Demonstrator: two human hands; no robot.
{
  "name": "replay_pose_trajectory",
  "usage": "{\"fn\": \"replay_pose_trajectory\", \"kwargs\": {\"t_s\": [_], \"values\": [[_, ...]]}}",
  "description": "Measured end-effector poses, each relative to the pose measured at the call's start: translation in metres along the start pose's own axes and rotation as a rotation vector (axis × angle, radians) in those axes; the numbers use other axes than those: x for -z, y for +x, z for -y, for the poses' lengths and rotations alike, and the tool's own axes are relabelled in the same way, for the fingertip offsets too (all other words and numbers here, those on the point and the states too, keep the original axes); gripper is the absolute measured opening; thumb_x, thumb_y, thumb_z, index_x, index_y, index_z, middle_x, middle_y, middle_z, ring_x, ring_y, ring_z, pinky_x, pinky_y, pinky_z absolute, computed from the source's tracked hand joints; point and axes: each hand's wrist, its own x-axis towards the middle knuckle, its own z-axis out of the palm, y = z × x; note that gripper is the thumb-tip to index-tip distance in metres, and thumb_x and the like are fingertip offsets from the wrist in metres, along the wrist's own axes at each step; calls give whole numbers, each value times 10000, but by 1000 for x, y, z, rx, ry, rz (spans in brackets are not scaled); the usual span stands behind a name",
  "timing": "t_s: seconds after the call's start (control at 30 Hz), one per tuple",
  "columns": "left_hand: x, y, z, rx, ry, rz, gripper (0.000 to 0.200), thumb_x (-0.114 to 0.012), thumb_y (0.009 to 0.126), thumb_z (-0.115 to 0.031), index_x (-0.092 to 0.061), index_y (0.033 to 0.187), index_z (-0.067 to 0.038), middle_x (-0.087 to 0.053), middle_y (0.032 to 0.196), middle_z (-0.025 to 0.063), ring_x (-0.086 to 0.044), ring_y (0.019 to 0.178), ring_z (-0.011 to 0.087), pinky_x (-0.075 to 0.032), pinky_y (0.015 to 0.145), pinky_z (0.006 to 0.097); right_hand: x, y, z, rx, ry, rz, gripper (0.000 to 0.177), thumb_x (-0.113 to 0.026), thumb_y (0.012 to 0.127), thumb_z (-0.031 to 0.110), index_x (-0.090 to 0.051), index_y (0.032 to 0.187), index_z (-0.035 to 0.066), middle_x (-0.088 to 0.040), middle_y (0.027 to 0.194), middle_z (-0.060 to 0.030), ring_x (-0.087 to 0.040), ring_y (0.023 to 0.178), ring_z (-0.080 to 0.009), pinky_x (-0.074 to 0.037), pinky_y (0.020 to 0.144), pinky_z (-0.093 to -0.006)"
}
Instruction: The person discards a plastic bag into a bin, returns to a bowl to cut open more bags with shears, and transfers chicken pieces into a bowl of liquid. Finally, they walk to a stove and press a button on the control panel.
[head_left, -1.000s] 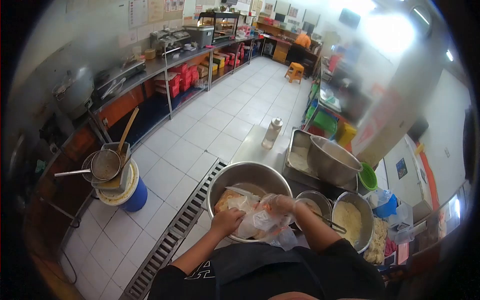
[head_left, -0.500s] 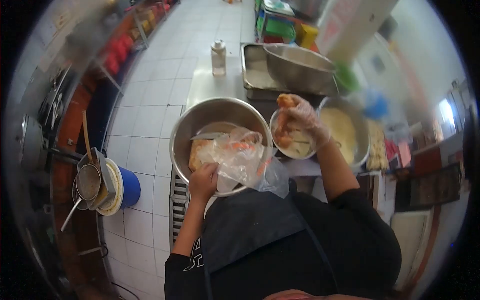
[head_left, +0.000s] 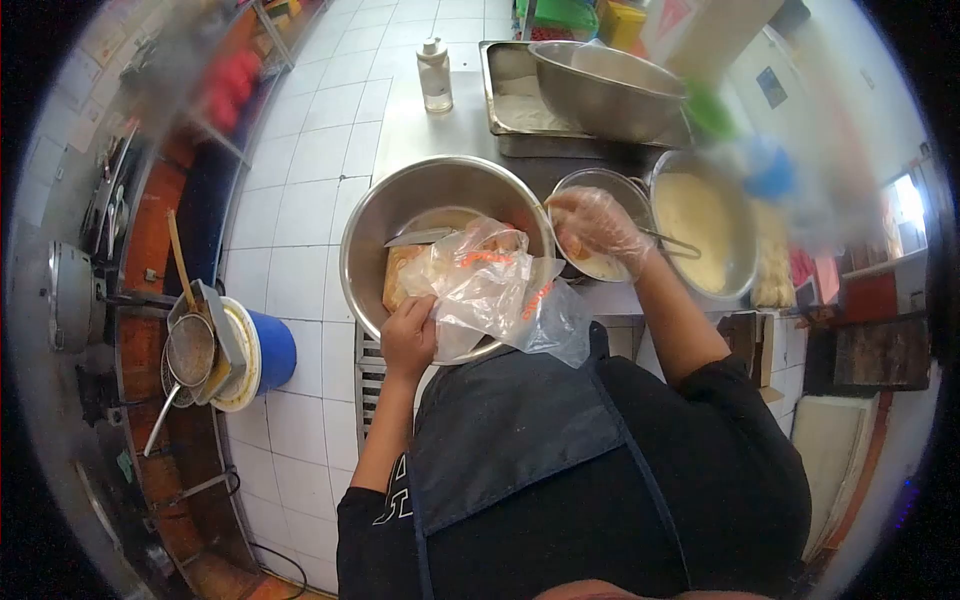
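Crinkled glossy plastic bag, smooth metal bowl

Right hand now over small bowl

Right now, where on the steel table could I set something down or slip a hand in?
The steel table has a bare patch bordered by the bottle, big bowl and steel tray. It's crowded rightward: the gloved right hand is over the small bowl, wedged between the big bowl and pale-filled basin.
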Motion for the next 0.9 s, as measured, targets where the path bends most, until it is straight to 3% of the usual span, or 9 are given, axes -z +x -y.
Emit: {"fn": "replay_pose_trajectory", "kwargs": {"t_s": [0.03, 0.1, 0.17, 0.33, 0.4, 0.6, 0.67, 0.8, 0.9], "values": [[1, -1, 0, -16, -17, -22, 239, -597, 813, -12, -691, 1029, -50, -687, 962, 126, -679, 852, 343, -540, 737, 413, -8, 0, 24, -111, 213, 45, 331, -702, 853, 228, -713, 1119, 31, -706, 1109, -195, -694, 981, -302, -536, 880, -391], [1, -2, 3, -41, -13, -23, 247, -599, 807, -12, -688, 1033, -53, -685, 956, 125, -677, 844, 346, -540, 735, 416, -45, 10, 5, 195, 45, 171, 298, -690, 859, 243, -723, 1058, 24, -717, 1071, -186, -693, 944, -294, -532, 831, -381], [-2, -3, 8, -82, -10, -32, 255, -602, 801, -11, -685, 1038, -55, -683, 950, 124, -675, 836, 349, -540, 734, 418, -47, 18, 68, 64, -275, 484, 273, -668, 857, 238, -727, 1059, 65, -729, 1007, -165, -699, 928, -280, -542, 808, -355], [-4, -5, 11, -115, 27, 8, 199, -626, 824, -47, -686, 1010, -84, -686, 962, 108, -677, 835, 341, -538, 721, 434, -168, 78, -50, 477, -551, 410, 313, -611, 908, 325, -726, 1107, 113, -707, 1079, -133, -659, 1080, -283, -526, 892, -369], [-8, -5, 17, -117, 30, 49, 153, -635, 855, -89, -684, 999, -99, -687, 962, 95, -677, 834, 333, -539, 718, 438, -195, 100, -60, 407, -917, 508, 393, -556, 936, 388, -716, 1141, 94, -682, 1154, -103, -616, 1183, -265, -488, 978, -362], [-2, -4, 9, -81, 131, 41, 144, -626, 920, -206, -690, 1017, -121, -689, 959, 71, -684, 842, 320, -546, 725, 425, -176, 109, -2, 164, -806, 551, 566, -710, 829, 493, -684, 1251, 116, -639, 1318, -132, -592, 1247, -268, -451, 1057, -355], [0, -2, 3, 11, 102, 90, 172, -630, 932, -247, -685, 1042, -128, -691, 951, 68, -687, 839, 308, -549, 729, 414, -161, 109, 21, -143, -711, 661, 533, -686, 865, 455, -673, 1278, 118, -635, 1339, -106, -592, 1254, -242, -441, 1065, -333], [1, -3, 1, 66, 90, 56, 209, -630, 941, -285, -677, 1082, -138, -692, 941, 66, -691, 832, 296, -549, 726, 412, -166, 110, -5, -102, -777, 704, 502, -714, 863, 366, -655, 1305, 134, -640, 1330, -82, -596, 1250, -222, -428, 1079, -319], [3, -1, 0, 91, 89, 71, 248, -633, 946, -320, -673, 1123, -151, -699, 950, 66, -697, 844, 286, -550, 737, 403, -191, 127, -80, 3, -585, 693, 546, -723, 826, 480, -693, 1254, 142, -659, 1300, -114, -604, 1239, -266, -448, 1043, -393]]}}
